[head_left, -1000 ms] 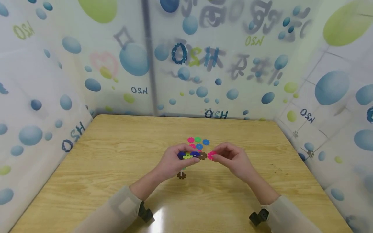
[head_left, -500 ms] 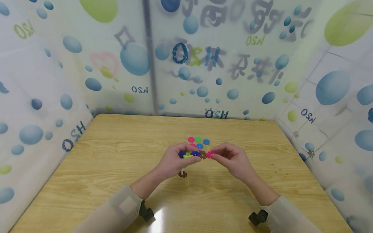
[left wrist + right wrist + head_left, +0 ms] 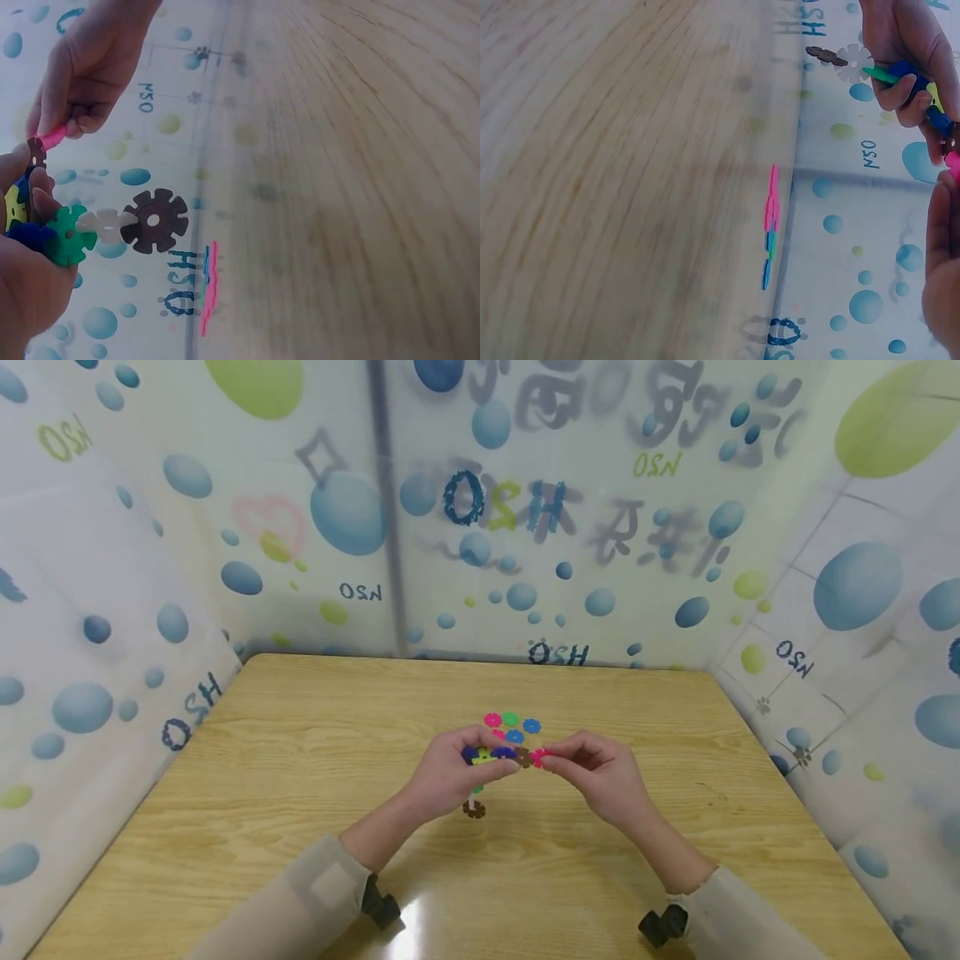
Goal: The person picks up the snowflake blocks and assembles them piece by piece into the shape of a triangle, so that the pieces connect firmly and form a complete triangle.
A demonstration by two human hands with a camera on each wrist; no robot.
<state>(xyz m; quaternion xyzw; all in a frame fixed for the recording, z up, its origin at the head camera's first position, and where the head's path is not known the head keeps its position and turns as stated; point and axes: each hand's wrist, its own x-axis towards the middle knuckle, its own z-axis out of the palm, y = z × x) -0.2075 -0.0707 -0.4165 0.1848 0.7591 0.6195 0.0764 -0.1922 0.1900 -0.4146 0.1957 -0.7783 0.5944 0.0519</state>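
My left hand [image 3: 448,781] grips a chain of notched plastic snowflake discs between thumb and fingers. Dark blue, yellow [image 3: 482,757] and brown [image 3: 522,757] discs show in it. From the chain's lower end hang a green disc [image 3: 71,234], a white disc [image 3: 107,225] and a dark brown disc [image 3: 154,220], linked edge to edge. A pink disc [image 3: 538,757] is pinched between the thumb and fingers of my right hand [image 3: 609,777]. Its edge meets the brown disc at the chain's right end; how deeply their notches mesh is hidden.
Several loose discs lie flat on the wooden table [image 3: 300,743] just beyond my hands, among them a pink disc [image 3: 492,720], a green disc [image 3: 511,718] and a blue disc [image 3: 532,726]. Patterned curtains [image 3: 480,602] enclose the table's back and sides.
The pink disc in my right hand has moved left, from a small gap to contact with the brown disc. My left hand keeps its grip, and the hanging discs have shifted slightly right.
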